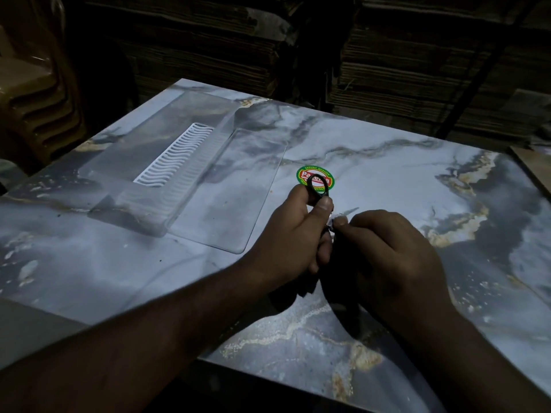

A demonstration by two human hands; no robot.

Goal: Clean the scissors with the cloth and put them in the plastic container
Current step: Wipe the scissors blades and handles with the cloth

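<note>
My left hand (293,234) grips black-handled scissors (318,186), one handle loop sticking up above the thumb. A short silver blade tip (351,210) pokes out to the right. My right hand (393,260) pinches the blade near its base, with a dark cloth (343,296) hanging under the palm, mostly hidden in shadow. The clear plastic container (143,186) lies on the table to the left, holding a white ribbed insert (176,156). Its flat clear lid (238,186) rests beside it, between the container and my hands.
The marble-patterned table (387,162) carries a round green and red sticker (304,174) just behind the scissors. Stacked cardboard (417,70) fills the dark background. A brown plastic chair (32,93) stands at the far left. A board edge (533,165) shows at the right.
</note>
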